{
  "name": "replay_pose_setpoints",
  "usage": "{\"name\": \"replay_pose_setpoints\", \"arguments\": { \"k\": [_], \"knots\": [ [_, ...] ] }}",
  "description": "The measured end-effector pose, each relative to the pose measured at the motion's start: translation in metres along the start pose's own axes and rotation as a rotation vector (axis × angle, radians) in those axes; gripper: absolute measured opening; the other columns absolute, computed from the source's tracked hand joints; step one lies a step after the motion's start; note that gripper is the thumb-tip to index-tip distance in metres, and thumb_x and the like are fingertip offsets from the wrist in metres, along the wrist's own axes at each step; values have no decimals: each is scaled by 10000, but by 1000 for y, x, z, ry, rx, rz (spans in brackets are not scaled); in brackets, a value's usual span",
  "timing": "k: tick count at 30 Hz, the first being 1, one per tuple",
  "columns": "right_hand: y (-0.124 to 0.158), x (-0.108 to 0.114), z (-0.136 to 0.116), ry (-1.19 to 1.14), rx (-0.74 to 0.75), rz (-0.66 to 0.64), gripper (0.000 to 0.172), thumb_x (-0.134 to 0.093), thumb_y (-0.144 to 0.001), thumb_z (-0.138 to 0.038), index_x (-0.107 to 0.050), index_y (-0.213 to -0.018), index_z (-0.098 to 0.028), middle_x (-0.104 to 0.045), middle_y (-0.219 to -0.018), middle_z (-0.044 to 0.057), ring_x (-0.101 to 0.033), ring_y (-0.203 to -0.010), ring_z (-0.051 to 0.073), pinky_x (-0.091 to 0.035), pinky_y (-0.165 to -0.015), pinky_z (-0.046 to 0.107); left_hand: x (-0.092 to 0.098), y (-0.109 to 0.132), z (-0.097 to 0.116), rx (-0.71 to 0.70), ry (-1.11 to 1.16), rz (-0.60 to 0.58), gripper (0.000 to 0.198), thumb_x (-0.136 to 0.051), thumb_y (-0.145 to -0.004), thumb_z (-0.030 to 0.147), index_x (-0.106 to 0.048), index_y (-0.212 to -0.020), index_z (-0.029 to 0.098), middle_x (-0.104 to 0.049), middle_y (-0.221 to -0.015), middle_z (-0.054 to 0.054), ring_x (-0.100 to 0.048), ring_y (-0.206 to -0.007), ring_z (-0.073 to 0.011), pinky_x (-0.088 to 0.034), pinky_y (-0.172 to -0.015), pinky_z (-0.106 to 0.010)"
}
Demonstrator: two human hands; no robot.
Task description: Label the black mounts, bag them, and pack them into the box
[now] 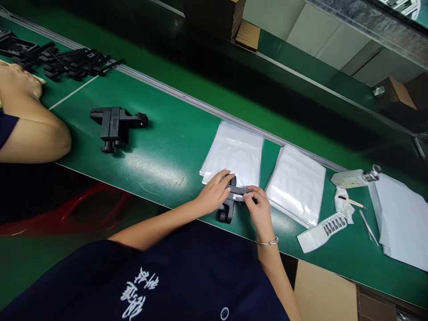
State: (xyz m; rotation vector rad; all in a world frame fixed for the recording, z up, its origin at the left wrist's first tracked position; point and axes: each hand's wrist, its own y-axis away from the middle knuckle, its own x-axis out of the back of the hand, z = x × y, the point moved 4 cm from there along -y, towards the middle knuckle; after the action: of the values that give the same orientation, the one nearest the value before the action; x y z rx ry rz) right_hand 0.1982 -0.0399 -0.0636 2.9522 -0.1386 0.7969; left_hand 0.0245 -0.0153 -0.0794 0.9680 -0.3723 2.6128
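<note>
A black clamp-like bracket point(229, 208) lies at the front edge of the green bench, close to my body. My left hand point(214, 192) is closed over its left side, fingers laid across the top. On the bracket's flat bar sits a small white label point(237, 197). My right hand point(260, 208) pinches at the label's right end, thumb and index finger against the bar; whether the label is fully stuck down is hidden. Farther left on the bench stands a similar black bracket point(115, 125) with knobs at its lower end.
Two stacks of clear plastic bags point(237, 147) point(297, 183) lie behind my hands. To the right are a label strip point(321, 234), tweezers point(369, 228), a bottle point(349, 179) and white sheets point(404, 218). Black parts point(76, 62) and a co-worker's arm point(36, 129) occupy the left.
</note>
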Motion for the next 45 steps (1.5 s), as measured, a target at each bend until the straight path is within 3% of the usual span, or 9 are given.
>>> {"name": "replay_pose_setpoints", "arguments": {
  "k": [16, 20, 22, 25, 27, 29, 33, 39, 45],
  "knots": [
    [1, 1, -4, 43, -6, -11, 233, -582, -805, -356, -605, -615, -221, -639, -1041, 83, -548, -1069, 261, -370, -968, 434, 0, 0, 1, -15, -9, 46, 442, -363, -940, 218, -419, -1373, 150, -428, -1425, -161, -376, -1374, -277, -372, -1131, -483],
    [2, -1, -8, 97, 33, 12, 225, -579, -808, -339, -608, -620, -220, -648, -1014, 82, -555, -1056, 260, -377, -964, 434, 10, 7, 4, -176, -48, 139, 430, -382, -950, 238, -448, -1369, 162, -490, -1399, -142, -406, -1358, -259, -385, -1110, -459],
    [2, -1, -11, 112, 47, 21, 221, -580, -810, -332, -613, -622, -220, -656, -1002, 82, -562, -1052, 261, -384, -963, 437, 14, 11, 9, -368, -115, 89, 365, -400, -942, 218, -560, -1270, 210, -591, -1305, -96, -479, -1297, -241, -406, -1073, -434],
    [2, 5, -11, 104, 46, -1, 236, -589, -820, -349, -632, -628, -220, -672, -1016, 86, -586, -1056, 266, -400, -973, 451, 19, 11, 13, -565, -262, -97, 305, -448, -924, 217, -655, -1147, 240, -678, -1192, -55, -574, -1176, -240, -449, -945, -397],
    [2, 17, -7, 69, 27, 14, 234, -595, -839, -386, -678, -694, -223, -686, -1057, 90, -605, -1069, 267, -412, -991, 462, 25, 4, 14, -601, -334, -207, 297, -476, -924, 249, -662, -1155, 235, -678, -1203, -58, -592, -1131, -242, -451, -853, -370],
    [2, 32, -1, 43, 32, -3, 220, -618, -842, -419, -730, -884, -234, -678, -1159, 89, -598, -1128, 268, -411, -1028, 471, 31, -5, 18, -627, -371, -316, 291, -497, -923, 280, -668, -1156, 244, -678, -1199, -55, -606, -1081, -228, -431, -793, -341],
    [4, 41, 10, 117, 133, -233, 481, -698, -805, -402, -624, -1269, -298, -583, -1366, 57, -501, -1287, 267, -362, -1110, 487, 36, -25, 31, -667, -416, -465, 230, -547, -902, 318, -704, -1066, 282, -695, -1065, -42, -615, -942, -202, -389, -731, -314],
    [4, 35, 16, 211, 211, -210, 450, -650, -854, -375, -605, -1296, -299, -608, -1338, 55, -527, -1260, 265, -385, -1094, 509, 24, -31, 47, -779, -484, -449, 217, -604, -874, 334, -695, -1056, 258, -660, -873, -45, -582, -834, -203, -363, -683, -317],
    [-3, 36, 18, 240, 249, -223, 411, -644, -858, -381, -627, -1263, -315, -633, -1305, 48, -557, -1226, 275, -401, -1066, 522, 29, -14, 41, -765, -532, -368, 255, -609, -873, 340, -699, -1060, 192, -647, -842, -56, -578, -788, -204, -384, -642, -318]
  ]
}}
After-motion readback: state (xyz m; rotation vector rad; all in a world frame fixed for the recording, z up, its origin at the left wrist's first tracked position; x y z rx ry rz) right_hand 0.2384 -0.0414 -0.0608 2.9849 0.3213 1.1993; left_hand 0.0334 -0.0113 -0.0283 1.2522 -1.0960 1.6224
